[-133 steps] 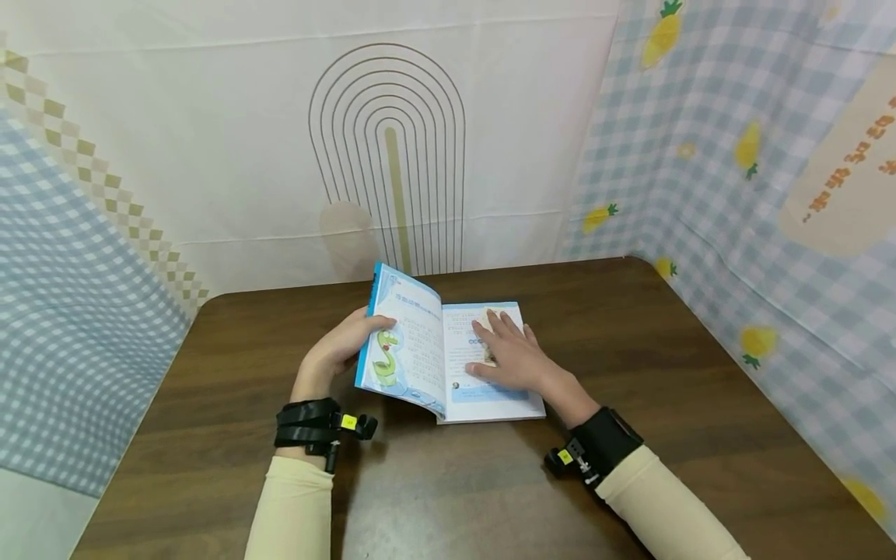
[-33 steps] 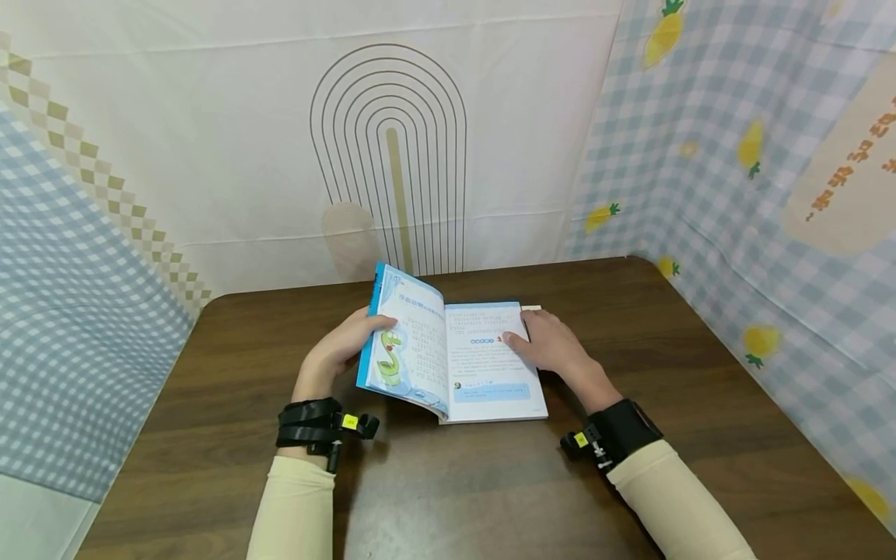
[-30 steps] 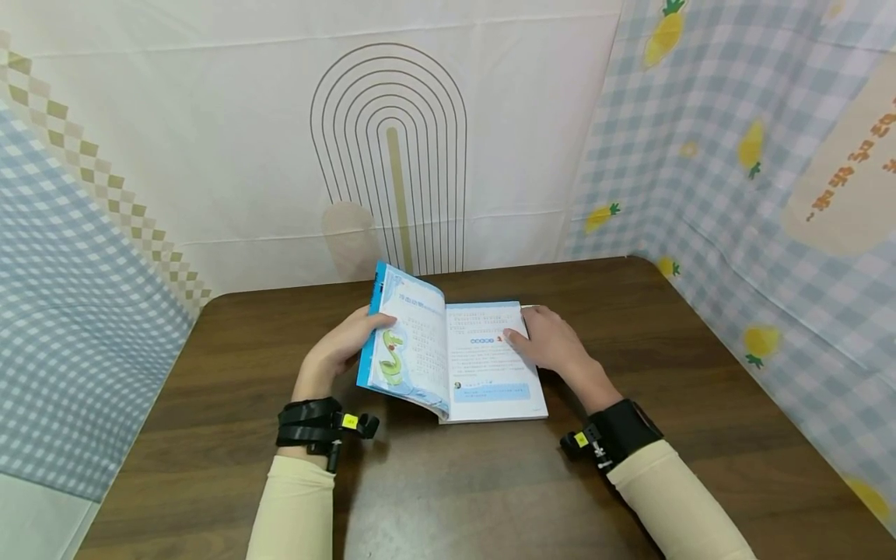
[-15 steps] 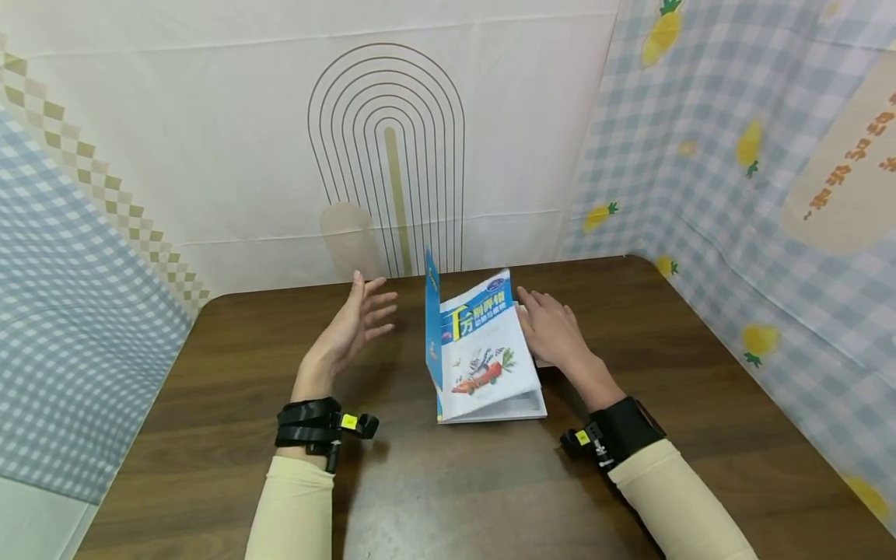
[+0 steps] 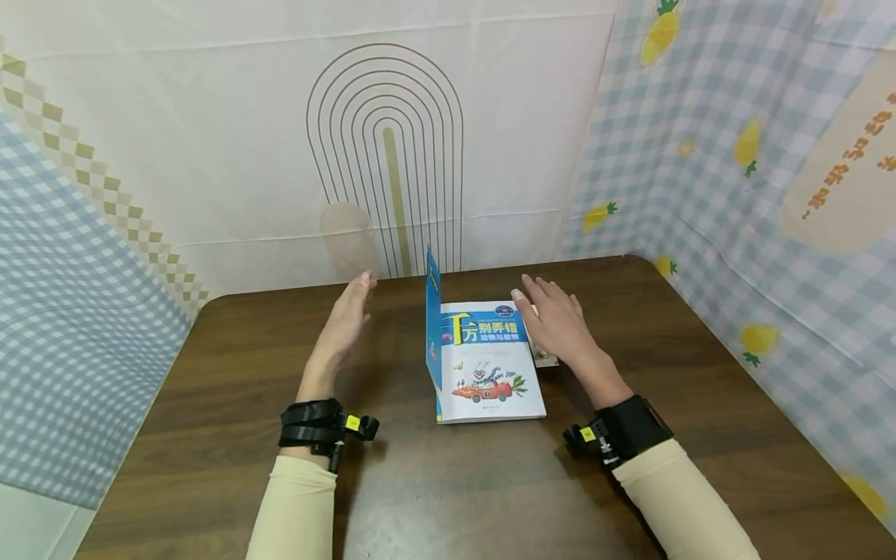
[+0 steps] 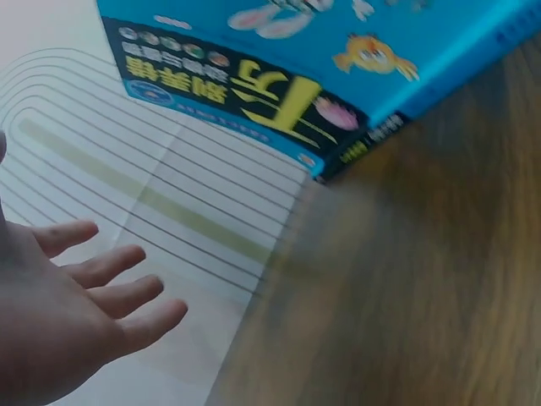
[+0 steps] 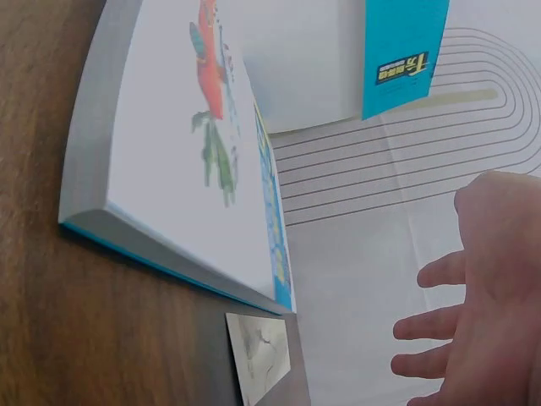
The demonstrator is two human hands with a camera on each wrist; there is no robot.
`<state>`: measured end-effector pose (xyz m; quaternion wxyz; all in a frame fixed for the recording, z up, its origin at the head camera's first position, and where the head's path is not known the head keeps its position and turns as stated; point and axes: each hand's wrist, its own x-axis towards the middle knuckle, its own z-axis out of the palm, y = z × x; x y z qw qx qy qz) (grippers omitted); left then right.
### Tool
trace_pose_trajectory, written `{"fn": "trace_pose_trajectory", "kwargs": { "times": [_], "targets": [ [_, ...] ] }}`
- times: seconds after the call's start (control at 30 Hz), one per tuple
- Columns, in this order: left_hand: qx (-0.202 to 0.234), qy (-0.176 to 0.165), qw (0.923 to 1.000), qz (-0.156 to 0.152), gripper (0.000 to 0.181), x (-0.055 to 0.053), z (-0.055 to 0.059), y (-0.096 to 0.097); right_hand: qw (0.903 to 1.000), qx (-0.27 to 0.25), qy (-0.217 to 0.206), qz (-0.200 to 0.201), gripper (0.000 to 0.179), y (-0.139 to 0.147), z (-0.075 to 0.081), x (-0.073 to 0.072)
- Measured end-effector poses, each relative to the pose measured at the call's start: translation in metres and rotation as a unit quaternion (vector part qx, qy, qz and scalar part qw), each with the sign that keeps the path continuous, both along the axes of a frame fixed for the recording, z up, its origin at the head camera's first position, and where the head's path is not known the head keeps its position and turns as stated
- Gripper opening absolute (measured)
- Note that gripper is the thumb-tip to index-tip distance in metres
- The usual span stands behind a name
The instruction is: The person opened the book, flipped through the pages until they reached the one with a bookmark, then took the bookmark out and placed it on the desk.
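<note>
A blue-covered paperback book point(image 5: 490, 373) lies on the table with its title page showing, printed with a carrot car. Its front cover point(image 5: 433, 327) stands up nearly vertical at the left side. My left hand point(image 5: 343, 323) is in the air left of that cover, apart from it, fingers extended; the left wrist view shows the hand point(image 6: 76, 304) holding nothing. Over the book's upper right corner hovers my right hand point(image 5: 556, 323), fingers stretched. A small pale picture card point(image 5: 544, 358) lies beside the book's right edge, partly under that hand; the right wrist view shows the card point(image 7: 260, 355) untouched.
The brown wooden table point(image 5: 448, 490) reaches back to a white cloth point(image 5: 245, 155) with an arch pattern. Checked blue cloth point(image 5: 735, 194) hangs at the right, and more checked cloth point(image 5: 63, 327) at the left. Both wrists wear black camera straps.
My left hand has let go of the raised pages, which have fallen to the right, leaving the cover standing. My right hand has moved off the page to the right and lifted; the card now shows.
</note>
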<state>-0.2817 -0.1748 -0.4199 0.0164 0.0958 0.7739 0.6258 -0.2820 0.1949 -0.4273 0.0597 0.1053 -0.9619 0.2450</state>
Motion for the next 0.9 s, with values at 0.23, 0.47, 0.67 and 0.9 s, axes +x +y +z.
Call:
{"fn": "trace_pose_trajectory", "kwargs": {
  "times": [0.23, 0.47, 0.67, 0.9],
  "targets": [
    [-0.102, 0.024, 0.9941, 0.03, 0.085, 0.0, -0.003, 0.002, 1.0, 0.0, 0.004, 0.004, 0.08, 0.001, 0.004, 0.001],
    [-0.159, 0.023, 0.9856, 0.054, 0.088, 0.001, -0.004, 0.005, 0.9998, 0.006, 0.02, 0.005, 0.083, 0.004, 0.01, 0.001],
    [-0.284, 0.044, 0.955, 0.071, 0.093, 0.002, -0.009, 0.008, 0.9993, 0.021, 0.031, 0.004, 0.085, 0.005, 0.014, 0.002],
    [-0.315, 0.053, 0.9454, 0.064, 0.092, 0.005, -0.009, 0.009, 0.9987, 0.031, 0.041, 0.006, 0.085, 0.006, 0.016, 0.002]
  ]
}}
